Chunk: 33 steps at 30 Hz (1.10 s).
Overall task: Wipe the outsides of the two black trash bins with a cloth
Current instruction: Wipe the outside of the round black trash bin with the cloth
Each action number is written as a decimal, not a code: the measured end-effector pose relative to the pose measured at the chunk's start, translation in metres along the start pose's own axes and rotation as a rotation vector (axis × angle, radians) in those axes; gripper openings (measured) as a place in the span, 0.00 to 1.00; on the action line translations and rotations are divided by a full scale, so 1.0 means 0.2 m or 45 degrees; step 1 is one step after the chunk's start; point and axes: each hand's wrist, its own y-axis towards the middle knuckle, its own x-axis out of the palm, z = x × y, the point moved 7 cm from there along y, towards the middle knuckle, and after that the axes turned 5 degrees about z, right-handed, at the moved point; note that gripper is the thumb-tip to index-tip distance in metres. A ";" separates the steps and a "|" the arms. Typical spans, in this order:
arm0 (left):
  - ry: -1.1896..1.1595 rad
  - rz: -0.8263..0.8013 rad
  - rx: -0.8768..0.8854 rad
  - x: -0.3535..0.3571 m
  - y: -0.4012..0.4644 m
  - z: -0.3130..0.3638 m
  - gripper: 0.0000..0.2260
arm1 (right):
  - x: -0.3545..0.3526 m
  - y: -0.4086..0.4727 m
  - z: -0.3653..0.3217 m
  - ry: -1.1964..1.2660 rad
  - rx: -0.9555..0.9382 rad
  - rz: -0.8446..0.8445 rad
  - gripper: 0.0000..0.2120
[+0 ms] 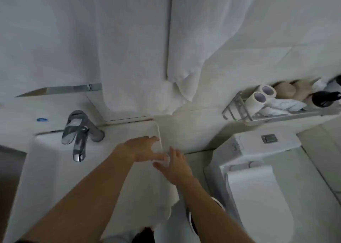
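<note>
Both hands reach to the right edge of the white counter (129, 130): the left hand (140, 148) lies with fingers spread, and the right hand (175, 166) touches a white cloth (166, 202) hanging over that edge. A chrome tap (79, 132) stands left of them, a white toilet (258, 178) to the right below a wire shelf (238, 108) holding paper rolls (260, 97).

faucet (79, 134) left on sink (46, 169) | toilet (258, 187) right | shelf (258, 113) above toilet

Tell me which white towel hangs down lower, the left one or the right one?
The left towel. Its bottom edge drops past the mirror's edge toward the sink counter, while the right towel ends higher, bunched to a point.
</note>
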 end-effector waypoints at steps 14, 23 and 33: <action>0.300 -0.260 -0.059 0.19 0.07 -0.30 0.43 | 0.23 0.07 -0.02 0.110 0.197 0.207 0.34; 0.534 -0.231 0.055 0.14 0.08 -0.21 0.42 | 0.20 0.04 -0.04 -0.029 0.181 0.221 0.24; 0.482 -0.228 0.100 0.03 0.13 -0.03 0.36 | 0.05 -0.05 -0.02 0.006 0.120 0.341 0.18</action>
